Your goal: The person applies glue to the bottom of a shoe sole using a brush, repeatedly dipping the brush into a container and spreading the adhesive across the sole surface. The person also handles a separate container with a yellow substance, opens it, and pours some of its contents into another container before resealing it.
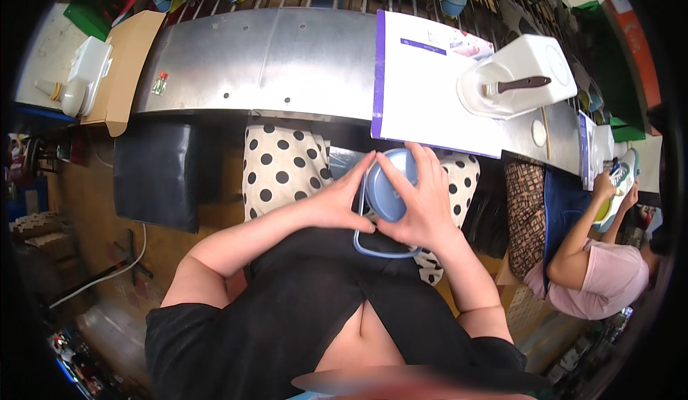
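Note:
Close in front of my body, above my lap, is a blue lidded cup (388, 198) with a round, smooth top and a thin loop handle hanging toward me. My left hand (347, 199) grips its left side, thumb low and fingertips at the far edge. Across the top and right side lies my right hand (424, 203), fingers curved over the rim and thumb near the handle. The hands hide parts of the cup's side. Polka-dot fabric (283, 160) covers my lap beneath.
A metal workbench (208, 49) runs ahead, carrying a white sheet with a purple border (416, 92), a white plastic container (534, 74) with a brush (523, 83), and cardboard (132, 70). A black stool (156, 174) stands left. At right a co-worker (595, 278) holds a shoe (620, 188).

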Motion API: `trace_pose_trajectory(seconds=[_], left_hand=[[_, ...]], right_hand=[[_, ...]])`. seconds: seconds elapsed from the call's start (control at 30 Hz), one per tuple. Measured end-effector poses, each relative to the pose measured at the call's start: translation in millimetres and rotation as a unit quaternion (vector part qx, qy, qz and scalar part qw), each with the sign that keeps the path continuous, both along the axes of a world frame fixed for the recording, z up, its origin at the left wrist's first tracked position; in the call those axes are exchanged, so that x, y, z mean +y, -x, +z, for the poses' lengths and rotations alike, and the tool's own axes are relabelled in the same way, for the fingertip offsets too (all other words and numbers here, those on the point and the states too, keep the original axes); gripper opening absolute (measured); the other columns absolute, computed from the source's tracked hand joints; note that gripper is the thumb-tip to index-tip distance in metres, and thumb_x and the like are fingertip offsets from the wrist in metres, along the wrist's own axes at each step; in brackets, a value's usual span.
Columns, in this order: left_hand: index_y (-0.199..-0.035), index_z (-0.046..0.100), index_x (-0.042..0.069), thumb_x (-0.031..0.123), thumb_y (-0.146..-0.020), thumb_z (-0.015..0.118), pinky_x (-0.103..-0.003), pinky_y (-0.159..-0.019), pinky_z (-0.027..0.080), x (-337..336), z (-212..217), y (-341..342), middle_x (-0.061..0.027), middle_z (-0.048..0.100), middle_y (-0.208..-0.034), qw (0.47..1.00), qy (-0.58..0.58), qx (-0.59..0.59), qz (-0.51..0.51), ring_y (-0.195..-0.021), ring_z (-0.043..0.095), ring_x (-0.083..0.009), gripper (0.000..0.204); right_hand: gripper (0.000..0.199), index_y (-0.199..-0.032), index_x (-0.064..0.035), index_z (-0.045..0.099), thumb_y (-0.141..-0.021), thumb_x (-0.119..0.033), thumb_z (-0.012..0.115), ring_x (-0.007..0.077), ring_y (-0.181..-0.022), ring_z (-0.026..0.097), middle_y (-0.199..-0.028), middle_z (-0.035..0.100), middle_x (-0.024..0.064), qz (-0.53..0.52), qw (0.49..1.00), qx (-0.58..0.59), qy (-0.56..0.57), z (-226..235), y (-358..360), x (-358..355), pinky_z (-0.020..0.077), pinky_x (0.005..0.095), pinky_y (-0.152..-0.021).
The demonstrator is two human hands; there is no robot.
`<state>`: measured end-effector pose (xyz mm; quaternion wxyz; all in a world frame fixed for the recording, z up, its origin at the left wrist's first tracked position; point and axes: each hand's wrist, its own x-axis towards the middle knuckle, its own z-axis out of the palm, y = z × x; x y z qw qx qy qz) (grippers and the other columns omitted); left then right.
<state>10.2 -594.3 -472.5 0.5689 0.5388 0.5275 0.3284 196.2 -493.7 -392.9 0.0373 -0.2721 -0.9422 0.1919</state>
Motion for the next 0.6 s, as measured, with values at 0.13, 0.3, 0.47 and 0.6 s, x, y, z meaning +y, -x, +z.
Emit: trace_pose_trajectory(seconds=[0.13,0.3,0.47,0.6], left_hand=[[-0.161,0.010,0.003,0.010,-0.068,0.073,-0.044,-0.120,0.033,-22.0,36.1,-3.5,-0.0261,0.028,-0.160,0.988,-0.119,0.078,0.060,-0.149,0.031,-0.0406,0.112],[-0.159,0.020,0.003,-0.001,-0.065,0.068,-0.046,-0.119,0.033,-46.3,84.7,10.5,-0.0237,0.034,-0.158,0.951,-0.230,0.148,0.143,-0.146,0.035,-0.0415,0.106],[-0.156,0.032,0.000,-0.010,-0.065,0.057,-0.043,-0.114,0.040,-75.3,108.9,44.6,-0.0259,0.045,-0.151,0.930,-0.208,0.179,0.243,-0.139,0.047,-0.0417,0.095],[-0.152,0.045,0.007,-0.017,-0.066,0.051,-0.039,-0.107,0.047,-99.4,105.1,80.6,-0.0217,0.059,-0.141,0.918,-0.206,0.156,0.301,-0.132,0.057,-0.0371,0.090]], right_hand=[[0.092,-0.137,-0.0155,0.063,-0.048,-0.023,0.082,0.0472,-0.129,0.048,-0.143,0.045,0.0272,0.021,0.995,0.092,-0.022,52.5,3.2,-4.1,0.0413,0.0534,-0.104],[0.087,-0.129,-0.0116,0.070,-0.044,-0.023,0.083,0.0475,-0.119,0.056,-0.138,0.049,0.0307,0.097,0.977,0.187,0.017,117.4,24.9,-4.5,0.0461,0.0512,-0.101],[0.083,-0.129,-0.0140,0.070,-0.048,-0.025,0.085,0.0470,-0.118,0.056,-0.137,0.048,0.0323,0.173,0.958,0.227,-0.004,126.8,71.4,-15.6,0.0469,0.0497,-0.099],[0.081,-0.133,-0.0212,0.067,-0.055,-0.027,0.085,0.0494,-0.122,0.048,-0.137,0.044,0.0324,0.212,0.947,0.240,0.031,105.8,106.5,-29.8,0.0424,0.0516,-0.096]])
